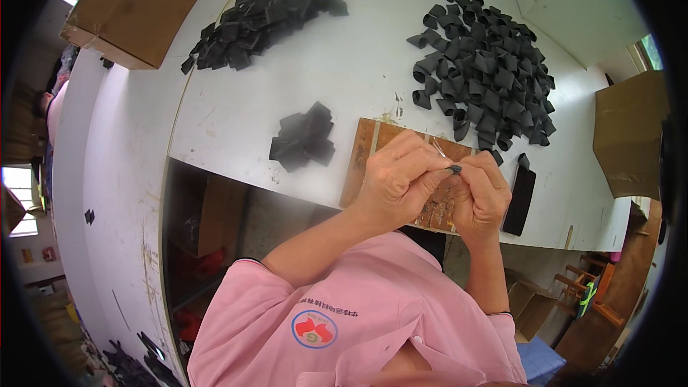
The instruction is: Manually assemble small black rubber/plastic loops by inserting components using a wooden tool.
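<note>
My left hand and my right hand meet above a worn brown board. Their fingertips pinch a small black folded piece from both sides; it looks like thin fabric or foam. A thin, light-coloured sliver sticks up by my left fingers, and I cannot make out its kind. Left of the board lies a small heap of flat black pieces. Beyond my right hand spreads a large pile of black pieces curled into loops.
Another heap of flat black pieces lies at the far left, near a cardboard box. A black slab rests right of the board, a curled piece at its top end. A second cardboard box stands at the right edge.
</note>
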The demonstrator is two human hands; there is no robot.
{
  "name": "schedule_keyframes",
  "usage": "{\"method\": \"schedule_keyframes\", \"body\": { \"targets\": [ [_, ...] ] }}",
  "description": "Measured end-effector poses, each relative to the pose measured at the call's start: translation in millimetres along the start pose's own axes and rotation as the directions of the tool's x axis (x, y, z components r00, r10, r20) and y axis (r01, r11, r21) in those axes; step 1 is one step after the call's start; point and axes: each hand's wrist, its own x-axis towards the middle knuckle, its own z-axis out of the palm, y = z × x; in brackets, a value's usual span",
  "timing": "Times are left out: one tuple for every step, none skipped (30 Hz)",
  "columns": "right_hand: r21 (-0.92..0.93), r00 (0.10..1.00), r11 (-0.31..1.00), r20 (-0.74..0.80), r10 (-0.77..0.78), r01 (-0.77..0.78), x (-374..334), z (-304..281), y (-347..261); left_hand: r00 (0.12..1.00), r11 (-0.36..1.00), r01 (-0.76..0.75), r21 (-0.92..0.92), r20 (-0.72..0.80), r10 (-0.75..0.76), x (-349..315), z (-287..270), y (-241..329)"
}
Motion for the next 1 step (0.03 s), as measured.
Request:
{"method": "schedule_keyframes", "body": {
  "targets": [
    [-0.042, 0.999, 0.998, -0.006, -0.042, 0.042, -0.3, 0.8, 1.6, 1.000, 0.999, -0.004, -0.051, -0.011, 0.004, -2.8, 2.0, -5.1]
  ]
}}
